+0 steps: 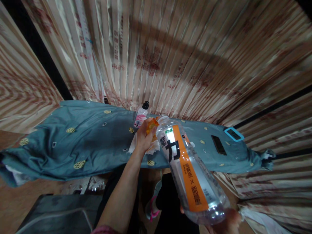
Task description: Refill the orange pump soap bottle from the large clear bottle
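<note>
We are reaching our left hand (pixel 143 138) out over the teal-covered table (pixel 80 143), its grip pinching an orange cap (pixel 151 126) just beside the mouth of the big clear bottle (pixel 187 165), with a white tissue (pixel 154 149) lying under the fingers. We are judging the cap to be off the neck, so the opening looks done. Our right hand (pixel 229 222) is closing its grip around the bottle's base, holding it tilted in the air near the table's edge.

On the teal cloth-covered table (pixel 80 143): a small black-capped plastic bottle (pixel 142 114) at its far edge, crumpled white tissue (pixel 152 150) mid-table, a flat black phone (pixel 218 145) and blue-framed rectangular device (pixel 234 134) near its right end.
</note>
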`<control>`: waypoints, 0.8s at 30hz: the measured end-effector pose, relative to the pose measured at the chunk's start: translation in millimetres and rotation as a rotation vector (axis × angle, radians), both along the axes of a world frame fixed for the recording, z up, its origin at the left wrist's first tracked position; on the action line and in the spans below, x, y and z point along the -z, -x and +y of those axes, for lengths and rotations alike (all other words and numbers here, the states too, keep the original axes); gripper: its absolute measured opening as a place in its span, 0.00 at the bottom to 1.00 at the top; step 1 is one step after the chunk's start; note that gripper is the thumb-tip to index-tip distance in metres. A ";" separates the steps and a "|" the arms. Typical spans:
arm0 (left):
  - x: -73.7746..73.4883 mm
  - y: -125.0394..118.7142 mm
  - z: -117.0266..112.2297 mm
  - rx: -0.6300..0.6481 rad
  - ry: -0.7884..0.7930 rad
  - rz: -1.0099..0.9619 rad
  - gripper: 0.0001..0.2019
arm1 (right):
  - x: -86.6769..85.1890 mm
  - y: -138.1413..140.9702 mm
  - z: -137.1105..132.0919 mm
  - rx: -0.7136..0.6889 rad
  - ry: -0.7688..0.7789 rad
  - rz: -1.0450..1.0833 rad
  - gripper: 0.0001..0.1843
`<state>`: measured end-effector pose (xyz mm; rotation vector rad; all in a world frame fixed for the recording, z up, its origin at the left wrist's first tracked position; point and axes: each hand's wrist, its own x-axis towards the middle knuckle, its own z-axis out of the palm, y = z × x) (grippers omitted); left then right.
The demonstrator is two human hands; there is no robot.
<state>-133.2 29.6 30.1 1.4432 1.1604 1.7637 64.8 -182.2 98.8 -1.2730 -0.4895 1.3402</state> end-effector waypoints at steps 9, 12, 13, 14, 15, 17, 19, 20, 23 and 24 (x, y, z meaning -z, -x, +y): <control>1.4 0.5 0.4 -0.005 0.017 0.012 0.16 | -3.9 -1.0 0.9 -0.096 -0.021 -0.022 0.48; 1.9 0.4 0.6 0.006 0.020 -0.001 0.16 | -5.7 0.1 0.7 -0.065 0.003 -0.030 0.45; 1.9 0.4 0.7 0.005 0.025 -0.004 0.17 | -5.2 -0.3 0.4 -0.050 0.011 -0.022 0.44; 2.0 0.3 0.8 0.003 0.030 -0.006 0.17 | -4.1 -1.3 0.1 -0.039 0.014 -0.013 0.45; 2.0 0.2 0.9 -0.002 0.033 -0.006 0.17 | -2.4 -2.7 -0.3 -0.033 0.014 -0.005 0.45; 1.9 0.0 0.9 -0.011 0.029 -0.005 0.17 | 2.0 -6.6 -1.2 -0.036 0.009 0.010 0.47; 1.4 0.0 0.6 -0.014 0.018 -0.001 0.16 | 6.8 -10.6 -2.2 -0.039 0.008 0.021 0.49; 1.1 0.1 0.4 -0.014 0.014 0.000 0.16 | 8.8 -12.2 -2.7 -0.041 0.010 0.023 0.49; -0.2 0.4 -0.4 -0.011 0.007 0.005 0.15 | 12.3 -14.5 -3.8 -0.065 0.007 0.038 0.53; -0.5 0.5 -0.7 -0.011 0.006 0.005 0.15 | 12.6 -14.6 -4.1 -0.072 0.006 0.045 0.53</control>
